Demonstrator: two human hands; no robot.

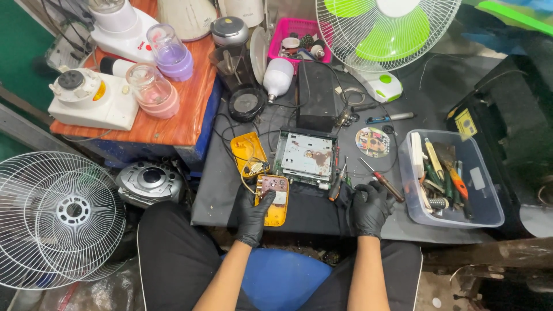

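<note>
Black-gloved left hand [254,214] closes its grip on a yellow casing half [273,199] at lower centre of the worktop [219,184]. Right hand [370,208] lies curled beside a screwdriver [337,184]; whether its grip holds anything I cannot tell.

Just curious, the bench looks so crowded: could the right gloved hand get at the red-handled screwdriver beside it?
Probably yes: the right hand lies beside the red-handled screwdriver, which rests on open dark table with nothing between.
</note>
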